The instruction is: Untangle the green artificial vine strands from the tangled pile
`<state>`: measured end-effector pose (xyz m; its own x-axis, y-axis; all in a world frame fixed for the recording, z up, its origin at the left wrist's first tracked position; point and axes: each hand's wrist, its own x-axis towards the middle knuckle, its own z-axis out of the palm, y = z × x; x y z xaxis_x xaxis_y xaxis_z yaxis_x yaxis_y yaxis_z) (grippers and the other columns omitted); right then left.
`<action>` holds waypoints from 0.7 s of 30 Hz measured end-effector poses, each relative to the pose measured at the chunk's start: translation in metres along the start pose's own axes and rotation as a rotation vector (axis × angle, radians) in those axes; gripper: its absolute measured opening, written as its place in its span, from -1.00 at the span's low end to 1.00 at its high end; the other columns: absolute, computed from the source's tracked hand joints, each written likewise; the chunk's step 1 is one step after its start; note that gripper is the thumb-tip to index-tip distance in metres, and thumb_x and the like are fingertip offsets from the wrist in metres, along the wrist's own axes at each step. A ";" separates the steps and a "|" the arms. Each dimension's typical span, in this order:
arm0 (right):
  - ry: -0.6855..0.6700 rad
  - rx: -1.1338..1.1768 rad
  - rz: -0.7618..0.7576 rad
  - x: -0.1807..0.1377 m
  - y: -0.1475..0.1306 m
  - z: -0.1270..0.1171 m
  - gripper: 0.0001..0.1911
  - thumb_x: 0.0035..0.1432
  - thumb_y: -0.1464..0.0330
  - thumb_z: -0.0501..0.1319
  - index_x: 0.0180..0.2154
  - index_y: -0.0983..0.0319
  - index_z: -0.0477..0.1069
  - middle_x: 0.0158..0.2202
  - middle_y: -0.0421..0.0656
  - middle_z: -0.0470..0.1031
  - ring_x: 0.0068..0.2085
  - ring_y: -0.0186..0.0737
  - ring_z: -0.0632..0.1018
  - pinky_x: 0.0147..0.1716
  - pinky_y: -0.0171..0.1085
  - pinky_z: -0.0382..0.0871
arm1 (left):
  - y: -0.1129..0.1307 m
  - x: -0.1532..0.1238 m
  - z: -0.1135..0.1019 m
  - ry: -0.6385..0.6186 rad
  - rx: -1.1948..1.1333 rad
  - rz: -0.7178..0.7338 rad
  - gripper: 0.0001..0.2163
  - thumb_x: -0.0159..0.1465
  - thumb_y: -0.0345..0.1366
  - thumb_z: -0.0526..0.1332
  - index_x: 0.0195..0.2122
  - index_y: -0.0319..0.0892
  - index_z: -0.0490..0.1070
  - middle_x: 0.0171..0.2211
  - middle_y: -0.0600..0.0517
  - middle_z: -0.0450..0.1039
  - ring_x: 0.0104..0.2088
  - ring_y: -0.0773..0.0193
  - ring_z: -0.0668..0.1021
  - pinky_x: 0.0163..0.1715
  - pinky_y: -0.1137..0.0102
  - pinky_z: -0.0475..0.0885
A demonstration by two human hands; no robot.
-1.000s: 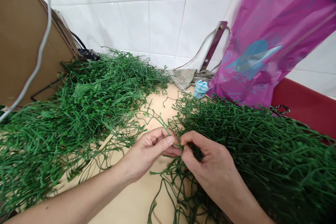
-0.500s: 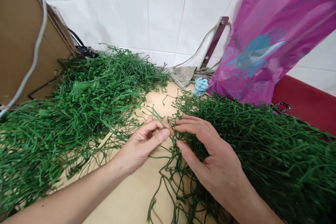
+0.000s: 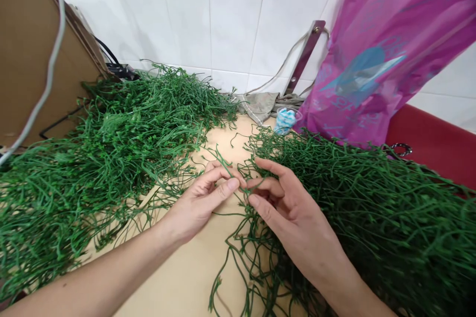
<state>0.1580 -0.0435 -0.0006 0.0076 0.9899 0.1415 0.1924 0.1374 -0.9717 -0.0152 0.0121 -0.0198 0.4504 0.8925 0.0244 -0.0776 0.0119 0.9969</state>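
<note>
Between the thumb and fingers of my left hand [image 3: 208, 190] a thin green plastic-looking stem [image 3: 222, 159] is pinched, its small branched tip pointing up and away. My right hand [image 3: 293, 208] meets it fingertip to fingertip; its thumb and a bent finger close on a green stem piece, while the index finger is raised. Whether both hands hold the same stem I cannot tell. Under and beside my right hand spreads a dark green heap of stems [image 3: 390, 208]. A brighter green heap [image 3: 141, 124] lies to the left, beyond my left forearm.
A cardboard box [image 3: 44, 59] and a hanging white cable [image 3: 52, 69] are at the left. Along the tiled wall [image 3: 234, 25] stand a metal bracket [image 3: 305, 59], a grey cloth [image 3: 260, 106] and a small cup with blue-white material [image 3: 284, 121]. A large magenta bag [image 3: 372, 59] rises at the right.
My right hand's fingers have bent inward and its thumb and a finger have closed at the stem, with the index finger lifted. My left hand keeps its pinch almost in place.
</note>
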 end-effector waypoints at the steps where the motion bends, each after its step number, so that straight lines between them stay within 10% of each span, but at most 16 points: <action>1: 0.050 -0.047 -0.013 0.000 0.001 0.001 -0.58 0.24 0.31 0.20 0.13 0.13 0.26 -0.18 -0.16 0.61 -0.20 -0.24 0.60 -0.18 -0.22 0.51 | 0.000 0.000 0.000 0.012 0.000 0.002 -0.79 0.30 -0.02 0.24 -0.28 -0.01 0.55 -0.15 0.03 0.46 0.06 0.16 0.38 0.06 0.30 0.26; 6: 0.163 -0.271 -0.152 0.000 0.005 0.003 -0.86 0.18 0.42 0.24 -0.20 0.13 0.47 -0.31 -0.26 0.59 -0.28 -0.28 0.59 -0.25 -0.30 0.46 | -0.001 0.001 0.001 0.049 0.015 0.012 -0.78 0.29 -0.04 0.25 -0.32 -0.05 0.53 -0.19 0.02 0.46 0.06 0.16 0.40 0.09 0.30 0.25; 14: 0.084 -0.815 -0.412 -0.001 0.007 -0.001 -0.76 0.34 0.48 0.05 -0.24 0.18 0.47 -0.40 -0.16 0.53 -0.30 -0.15 0.51 -0.18 -0.11 0.33 | 0.016 -0.003 0.006 0.010 0.174 0.098 -0.83 0.30 -0.16 0.26 -0.30 -0.13 0.55 0.05 -0.08 0.43 0.15 0.13 0.39 0.15 0.27 0.25; 21: 0.120 -0.699 -0.293 0.003 0.002 -0.002 -0.72 0.32 0.48 0.00 -0.39 0.17 0.38 -0.48 -0.23 0.49 -0.48 -0.30 0.48 -0.46 -0.33 0.33 | 0.013 -0.002 0.013 0.045 0.134 0.057 -0.81 0.32 -0.16 0.22 -0.23 -0.16 0.50 -0.23 -0.03 0.59 -0.16 0.20 0.57 -0.13 0.34 0.45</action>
<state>0.1608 -0.0402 -0.0017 -0.0410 0.9003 0.4334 0.7784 0.3008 -0.5511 -0.0055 0.0044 -0.0059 0.4079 0.9094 0.0813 0.0183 -0.0971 0.9951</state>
